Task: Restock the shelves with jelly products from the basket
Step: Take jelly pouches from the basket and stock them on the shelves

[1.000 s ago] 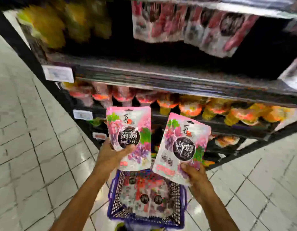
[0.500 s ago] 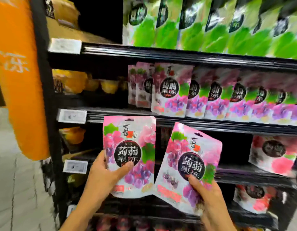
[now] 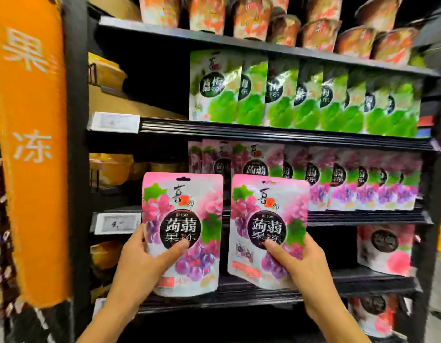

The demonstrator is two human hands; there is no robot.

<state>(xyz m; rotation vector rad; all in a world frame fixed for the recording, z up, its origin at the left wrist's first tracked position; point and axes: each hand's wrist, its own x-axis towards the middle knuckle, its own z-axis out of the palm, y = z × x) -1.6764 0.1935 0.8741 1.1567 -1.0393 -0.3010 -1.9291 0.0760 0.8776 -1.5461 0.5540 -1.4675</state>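
Orange banner hangs at nine o'clock, beside the black shelf post. The left hand pinches the left pouch upright, thumb across its front; the right hand pinches the right pouch likewise, edges just apart. At one o'clock stands the shelved grape row, dark open room at its left end.

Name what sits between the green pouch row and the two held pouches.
Head view: a black shelf edge, then the shelved row of grape pouches, partly covered by the left pouch and right pouch.
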